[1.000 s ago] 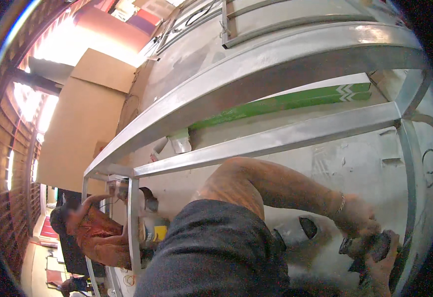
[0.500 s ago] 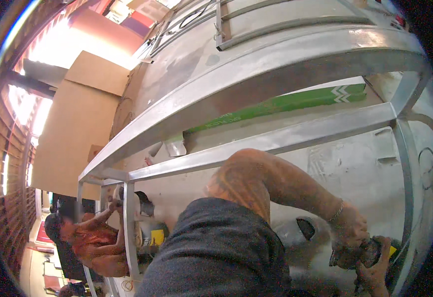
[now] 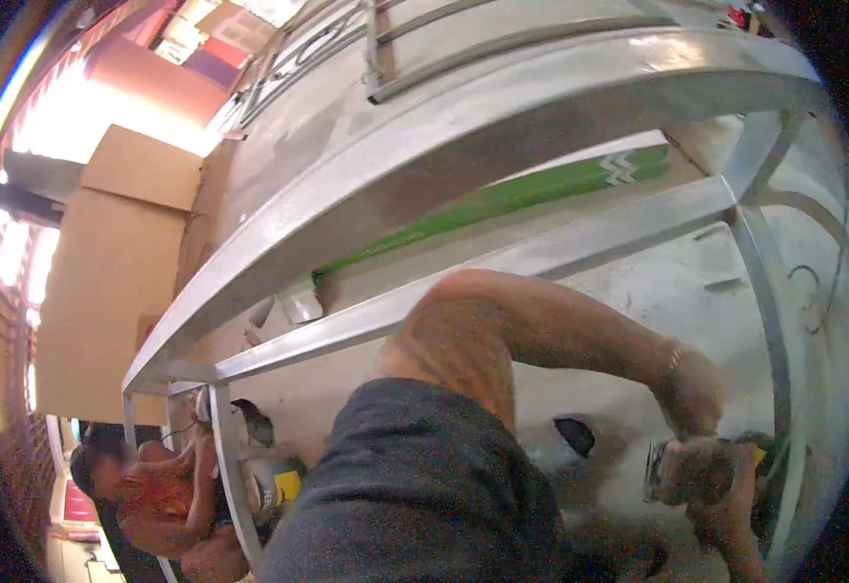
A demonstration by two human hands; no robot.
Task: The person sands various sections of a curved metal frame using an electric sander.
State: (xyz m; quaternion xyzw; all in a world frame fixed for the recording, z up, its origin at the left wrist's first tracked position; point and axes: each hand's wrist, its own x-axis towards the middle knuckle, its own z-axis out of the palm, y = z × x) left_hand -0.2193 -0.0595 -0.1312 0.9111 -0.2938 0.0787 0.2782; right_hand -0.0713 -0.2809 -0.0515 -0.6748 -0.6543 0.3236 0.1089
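Note:
My tattooed left arm comes out of a dark sleeve and bends at the elbow. A bracelet circles the wrist. The left hand point(image 3: 694, 398) is blurred and curls down onto the top of a dark power tool point(image 3: 692, 473), whose exact kind is smeared; a yellow patch shows at its right end. From below, my right hand point(image 3: 730, 500) grips the same tool, its fingers closed around the right part. Both hands are near the right upright of a welded metal frame point(image 3: 580, 255), inside its outline. What the tool touches, if anything, is hidden.
At the left, another person point(image 3: 167, 510) crouches behind a frame leg, beside a yellow-and-black item point(image 3: 287, 486). A long green box point(image 3: 502, 204) lies beyond the rail. Cardboard point(image 3: 114, 301) stands far left; another metal frame point(image 3: 522, 44) lies at the back. A dark rounded object point(image 3: 573, 437) is left of my hands.
The view has shifted, so the scene sits further left and higher. Relative to the metal frame, both hands and the tool have moved right, toward the upright.

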